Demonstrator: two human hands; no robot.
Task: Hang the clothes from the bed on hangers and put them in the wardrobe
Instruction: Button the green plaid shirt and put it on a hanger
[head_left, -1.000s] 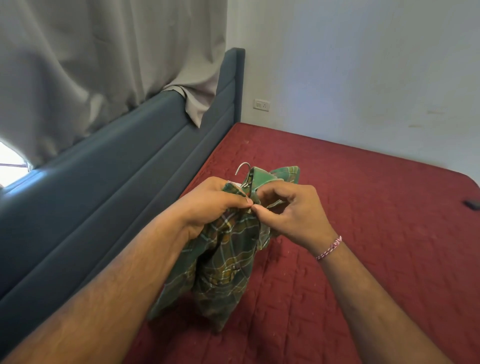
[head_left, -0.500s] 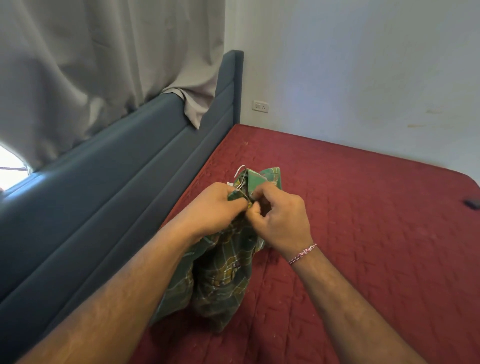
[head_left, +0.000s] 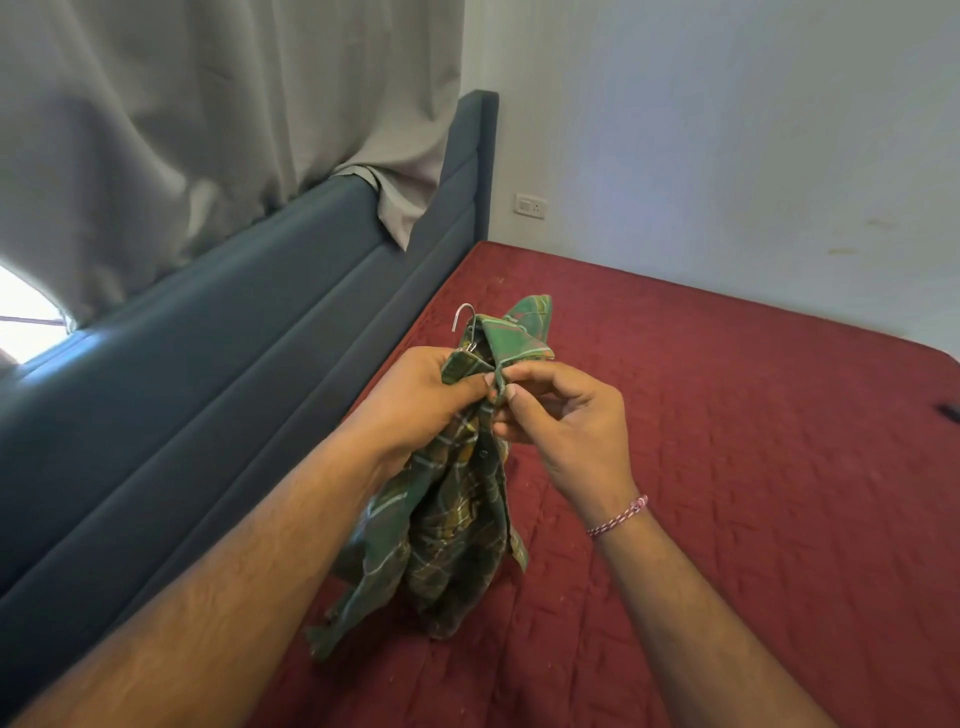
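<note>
1. My left hand (head_left: 421, 395) grips the green plaid shirt (head_left: 452, 499) just under its collar, fingers curled round a bunch of the cloth.
2. My right hand (head_left: 566, 415) pinches the front edge of the same shirt between thumb and forefinger, right beside the left hand, so the two hands meet at the neck opening.
3. The metal hook of a hanger (head_left: 464, 318) sticks up out of the collar, just above my left hand; the rest of the hanger is hidden inside the shirt.
4. The collar stands up above my hands, one flap folded toward the right.
5. The shirt hangs down from my hands in loose folds, and its lower hem touches the red quilted cover of the bed (head_left: 727, 467), near the bed's left edge.
6. A dark button shows on the front strip of the shirt just below my hands.
7. A pink and white braided band (head_left: 618, 515) sits round my right wrist.
8. The blue padded headboard (head_left: 208, 374) runs along the bed's left edge, and a grey curtain (head_left: 208, 130) hangs over its top.
9. A white wall socket (head_left: 530, 204) sits on the wall beyond the far left corner of the bed.
10. A small dark thing (head_left: 949, 410) lies at the bed's right edge; I cannot tell what it is.
</note>
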